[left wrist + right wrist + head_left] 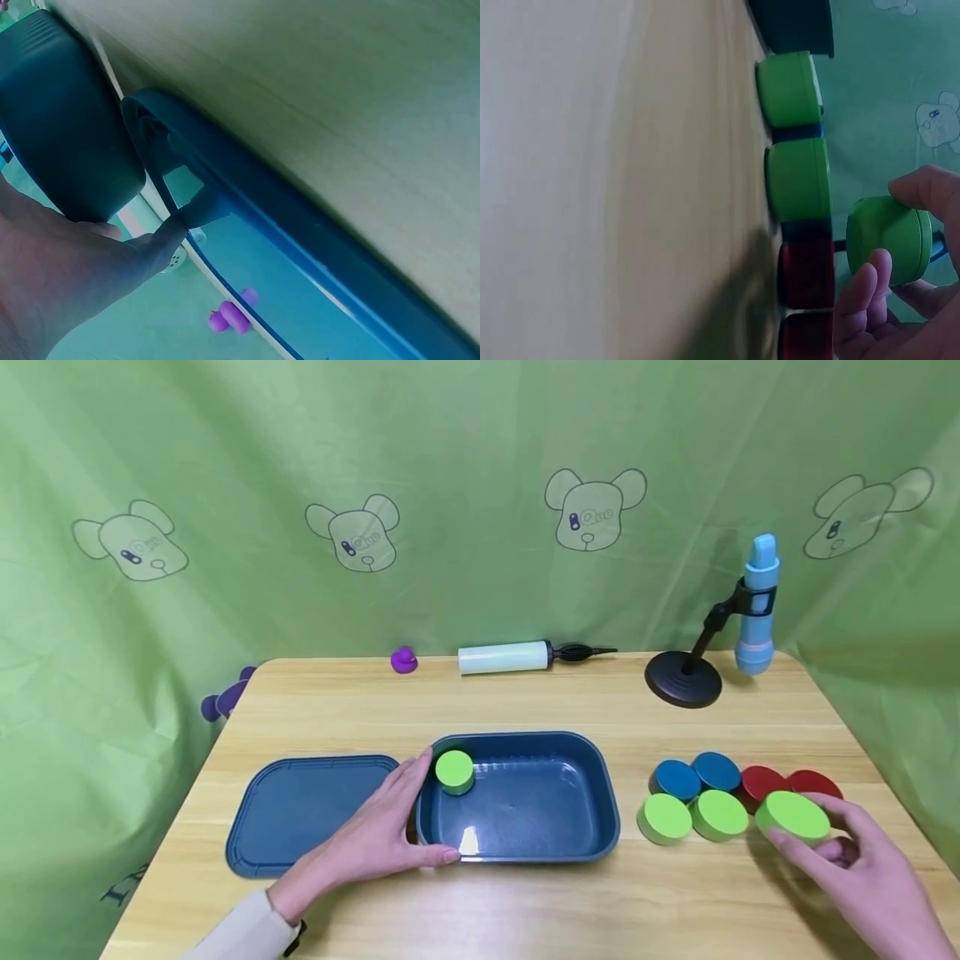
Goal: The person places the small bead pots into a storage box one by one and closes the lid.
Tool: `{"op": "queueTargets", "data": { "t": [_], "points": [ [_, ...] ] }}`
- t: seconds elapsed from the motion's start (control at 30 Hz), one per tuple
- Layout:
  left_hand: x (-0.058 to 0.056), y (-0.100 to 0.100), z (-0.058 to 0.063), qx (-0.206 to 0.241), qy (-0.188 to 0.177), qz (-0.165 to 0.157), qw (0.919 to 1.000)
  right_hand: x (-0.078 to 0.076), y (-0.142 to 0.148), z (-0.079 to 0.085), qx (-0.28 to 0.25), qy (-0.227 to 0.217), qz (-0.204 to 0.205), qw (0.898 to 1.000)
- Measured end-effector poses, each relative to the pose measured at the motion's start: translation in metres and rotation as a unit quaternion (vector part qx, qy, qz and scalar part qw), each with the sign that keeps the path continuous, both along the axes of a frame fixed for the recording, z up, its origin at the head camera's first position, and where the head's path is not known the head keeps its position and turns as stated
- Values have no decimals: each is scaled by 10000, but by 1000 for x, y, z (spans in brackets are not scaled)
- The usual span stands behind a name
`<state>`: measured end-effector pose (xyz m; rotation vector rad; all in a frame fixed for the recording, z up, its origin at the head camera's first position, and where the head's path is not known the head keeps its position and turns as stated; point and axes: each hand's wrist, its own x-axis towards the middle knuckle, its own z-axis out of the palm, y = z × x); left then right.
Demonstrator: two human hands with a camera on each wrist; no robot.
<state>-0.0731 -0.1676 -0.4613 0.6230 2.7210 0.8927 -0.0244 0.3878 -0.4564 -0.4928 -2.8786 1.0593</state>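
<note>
My left hand (375, 835) rests against the left end of an open dark blue box (517, 810), fingers extended along that side and thumb at the near rim. Inside the box's far left corner sits a short green cylinder (454, 772). Over on the right, my right hand (873, 868) grips another green cylinder (791, 817) between thumb and fingers; the right wrist view shows this held green cylinder (885, 236) raised beside the row. Two more green cylinders (665, 818) stand in front of two blue cylinders (677, 780). Two red cylinders (816, 783) are partly hidden behind the held one.
A flat dark blue lid (300, 810) lies left of the box, partly under my left forearm in view. Along the back edge are a purple duck (403, 660), a white hand pump (504, 657) and a light blue microscope (756, 627) on a black stand (683, 678).
</note>
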Motion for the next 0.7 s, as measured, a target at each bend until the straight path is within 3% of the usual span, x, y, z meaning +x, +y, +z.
{"op": "queueTargets", "data": {
  "t": [0.17,0.33,0.7],
  "points": [
    [0,0,0,-14,-42,5,10000,-1,-12,11,77,172,62,9998],
    [-1,0,0,1,-18,9,10000,-4,-23,17,-241,653,259,9972],
    [-1,-1,-1,16,38,-22,10000,-17,-50,34,-734,1098,697,9888]
  ]
}}
